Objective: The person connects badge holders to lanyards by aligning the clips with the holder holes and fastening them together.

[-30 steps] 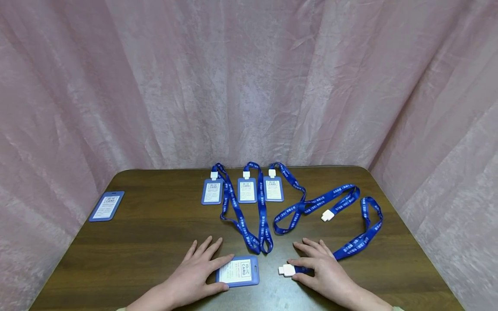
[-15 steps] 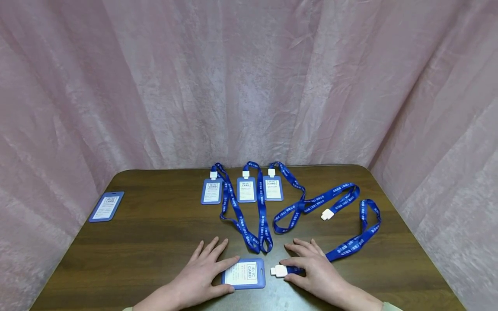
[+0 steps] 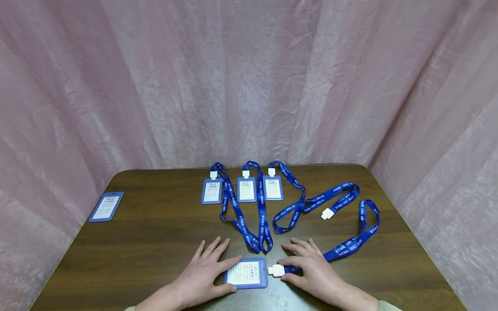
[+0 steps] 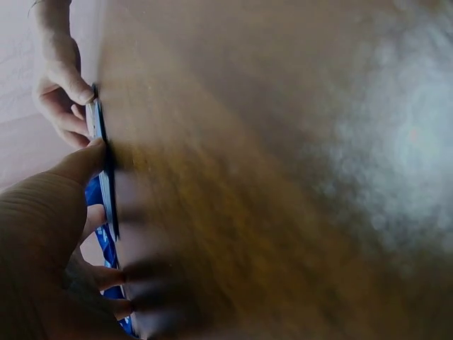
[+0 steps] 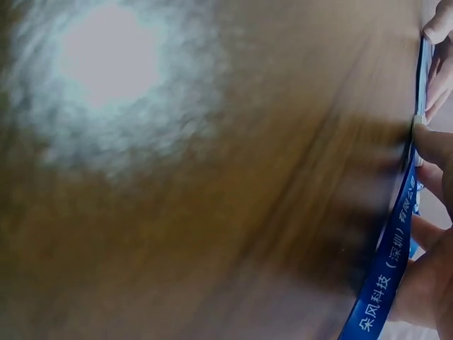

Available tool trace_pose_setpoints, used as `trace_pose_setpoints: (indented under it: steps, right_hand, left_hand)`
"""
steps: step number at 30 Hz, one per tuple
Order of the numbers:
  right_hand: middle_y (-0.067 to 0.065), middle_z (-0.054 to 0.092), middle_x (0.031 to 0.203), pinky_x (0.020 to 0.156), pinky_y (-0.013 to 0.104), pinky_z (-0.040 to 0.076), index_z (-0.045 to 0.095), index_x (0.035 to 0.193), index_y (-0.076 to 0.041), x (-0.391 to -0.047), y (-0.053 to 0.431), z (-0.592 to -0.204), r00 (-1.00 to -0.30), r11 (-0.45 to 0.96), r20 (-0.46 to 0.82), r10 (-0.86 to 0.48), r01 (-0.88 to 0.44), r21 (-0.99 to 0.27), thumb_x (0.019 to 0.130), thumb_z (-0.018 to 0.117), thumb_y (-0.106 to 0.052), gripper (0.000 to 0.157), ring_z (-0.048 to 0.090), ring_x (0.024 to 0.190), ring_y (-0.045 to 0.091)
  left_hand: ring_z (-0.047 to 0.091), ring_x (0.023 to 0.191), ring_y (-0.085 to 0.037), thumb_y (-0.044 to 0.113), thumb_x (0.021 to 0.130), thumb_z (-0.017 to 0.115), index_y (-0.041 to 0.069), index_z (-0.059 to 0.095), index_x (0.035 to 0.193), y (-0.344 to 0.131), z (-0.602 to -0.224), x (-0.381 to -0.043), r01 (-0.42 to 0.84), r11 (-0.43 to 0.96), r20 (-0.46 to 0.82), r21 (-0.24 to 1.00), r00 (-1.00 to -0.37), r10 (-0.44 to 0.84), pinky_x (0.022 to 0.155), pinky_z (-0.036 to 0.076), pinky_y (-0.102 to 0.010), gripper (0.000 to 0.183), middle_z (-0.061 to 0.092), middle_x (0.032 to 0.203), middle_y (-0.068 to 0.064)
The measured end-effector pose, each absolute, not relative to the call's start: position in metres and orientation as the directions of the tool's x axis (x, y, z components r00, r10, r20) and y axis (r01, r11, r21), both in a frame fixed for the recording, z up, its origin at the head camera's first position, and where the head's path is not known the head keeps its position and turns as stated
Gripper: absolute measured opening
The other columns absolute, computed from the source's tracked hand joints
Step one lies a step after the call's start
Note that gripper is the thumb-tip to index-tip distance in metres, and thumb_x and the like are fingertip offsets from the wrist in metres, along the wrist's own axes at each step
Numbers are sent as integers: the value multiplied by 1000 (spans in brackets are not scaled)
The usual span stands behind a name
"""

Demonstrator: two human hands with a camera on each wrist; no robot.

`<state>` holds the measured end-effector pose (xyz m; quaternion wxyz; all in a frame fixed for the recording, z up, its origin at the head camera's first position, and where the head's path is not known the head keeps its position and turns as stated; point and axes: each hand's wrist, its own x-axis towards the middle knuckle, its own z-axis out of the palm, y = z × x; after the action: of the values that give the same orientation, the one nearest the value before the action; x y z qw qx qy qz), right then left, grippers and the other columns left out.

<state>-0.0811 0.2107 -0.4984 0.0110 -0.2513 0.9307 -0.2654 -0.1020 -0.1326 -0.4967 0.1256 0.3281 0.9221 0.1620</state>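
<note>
My left hand (image 3: pixel 202 274) grips a blue ID badge holder (image 3: pixel 249 283) by its two long edges, thumb on the near edge and index finger on the far one. The holder lies sideways on the table, its slotted end pointing right. My right hand (image 3: pixel 317 270) pinches the white clip (image 3: pixel 277 271) of a blue lanyard (image 3: pixel 348 247) between thumb and index finger. That clip's tip is right at the holder's slotted end. In the right wrist view the printed lanyard strap (image 5: pixel 386 276) runs down past the fingers. The left wrist view shows the holder (image 4: pixel 107 188) edge-on.
At the back lie three badge holders with lanyards clipped on: a left one (image 3: pixel 212 192), a middle one (image 3: pixel 247 190) and a right one (image 3: pixel 273 188). A loose lanyard's white clip (image 3: pixel 327 214) is at right. Another badge holder (image 3: pixel 106 207) lies far left on the wooden table (image 3: pixel 155 233).
My left hand has slid the badge holder rightward, and my right hand has brought the lanyard clip leftward. The gap between holder and clip has narrowed to almost nothing.
</note>
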Motion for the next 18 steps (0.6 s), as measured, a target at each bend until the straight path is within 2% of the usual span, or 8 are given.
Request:
trace_pose_setpoints:
  steps: [18]
  right_hand:
    - [0,60,143,112,75,19,78,116,-35,-83,206,-498,-865,721,110,-489,-472,-508,87,82,-39,30,44,141,34]
  left_hand:
    - [17,152,-43,75,91,55,41,48,153,-131,-495,-102,552,738,-137,388,-757,639,115,10,-74,71,27,166,-13]
